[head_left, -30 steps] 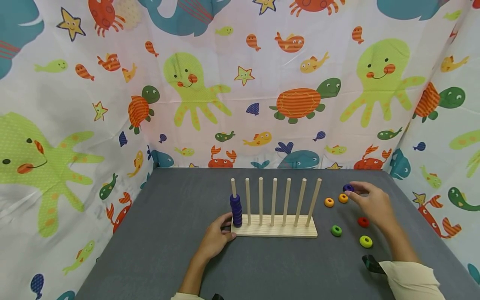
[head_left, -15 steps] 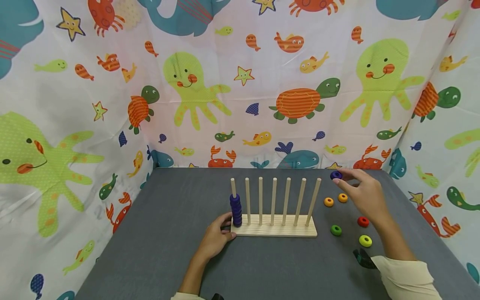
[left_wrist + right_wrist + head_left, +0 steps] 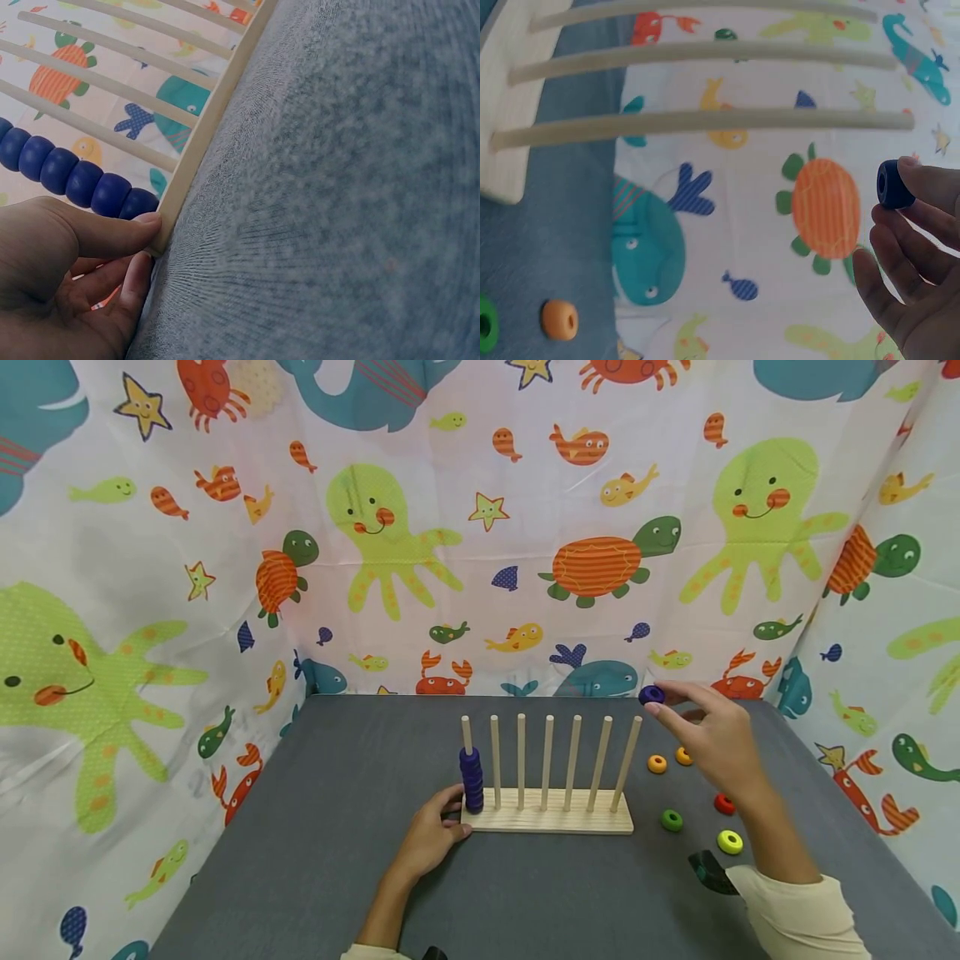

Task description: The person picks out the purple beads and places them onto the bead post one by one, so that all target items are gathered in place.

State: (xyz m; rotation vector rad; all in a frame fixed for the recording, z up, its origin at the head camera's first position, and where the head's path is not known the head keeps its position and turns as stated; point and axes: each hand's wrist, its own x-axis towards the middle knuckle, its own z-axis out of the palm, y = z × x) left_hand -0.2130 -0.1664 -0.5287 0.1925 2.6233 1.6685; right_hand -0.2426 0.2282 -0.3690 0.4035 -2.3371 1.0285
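Note:
A wooden peg rack (image 3: 551, 821) with a row of upright pegs stands mid-table. Several dark blue beads (image 3: 472, 781) are stacked on its leftmost peg, whose top stays bare. My left hand (image 3: 431, 835) grips the base's left end; in the left wrist view the thumb (image 3: 120, 234) and fingers pinch the base corner beside the lowest bead. My right hand (image 3: 720, 743) holds one dark blue bead (image 3: 651, 695) between thumb and fingertips, raised beyond the rightmost peg (image 3: 627, 764). In the right wrist view the held bead (image 3: 892, 185) shows its hole, apart from the peg tips.
Loose beads lie right of the rack: two orange ones (image 3: 657, 764), a green one (image 3: 672, 820), a red one (image 3: 724, 804) and a yellow one (image 3: 730, 842). A sea-animal curtain (image 3: 480, 568) borders the grey table (image 3: 360, 760) at back and sides.
My right hand has lifted the blue bead from beside the orange beads and carried it up and left toward the rack. The left hand has stayed in place.

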